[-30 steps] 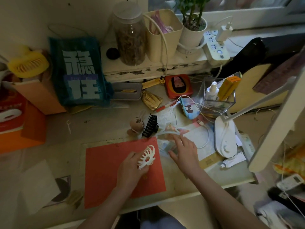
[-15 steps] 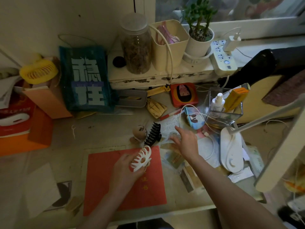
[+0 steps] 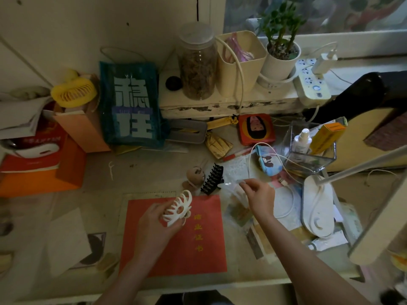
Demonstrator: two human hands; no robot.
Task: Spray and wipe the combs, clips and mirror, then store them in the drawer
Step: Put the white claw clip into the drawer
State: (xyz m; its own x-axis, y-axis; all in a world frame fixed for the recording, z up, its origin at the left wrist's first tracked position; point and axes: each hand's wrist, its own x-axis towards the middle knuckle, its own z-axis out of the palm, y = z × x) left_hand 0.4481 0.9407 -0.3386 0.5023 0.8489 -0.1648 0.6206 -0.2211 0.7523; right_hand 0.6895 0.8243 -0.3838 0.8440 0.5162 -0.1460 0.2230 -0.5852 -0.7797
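Clips come first: a white clip (image 3: 177, 209) is held in the left hand (image 3: 154, 225), with the fingers curled round it and its teeth sticking out past the fingertips. A black clip (image 3: 211, 178) is lying on the desk (image 3: 154, 172), just past the fingertips of the right hand (image 3: 258, 195). Something small and clear is pinched between the thumb and fingertips of that hand; what it is cannot be told. A red sheet (image 3: 176, 249) is seen under the left hand. A small spray bottle (image 3: 301, 143) is standing in a clear box (image 3: 308, 164), well beyond the right fingers.

Two clips can be counted, one white and one black. One spray bottle is seen. No comb, mirror or drawer can be made out for sure.

Things could go wrong. The white clip could be dropped if it is held too loosely while the other hand is busy. The white wire (image 3: 286, 194) beside the right hand could be caught and the bottle box pulled over. The black clip could be knocked off the desk by a sleeve or wrist.
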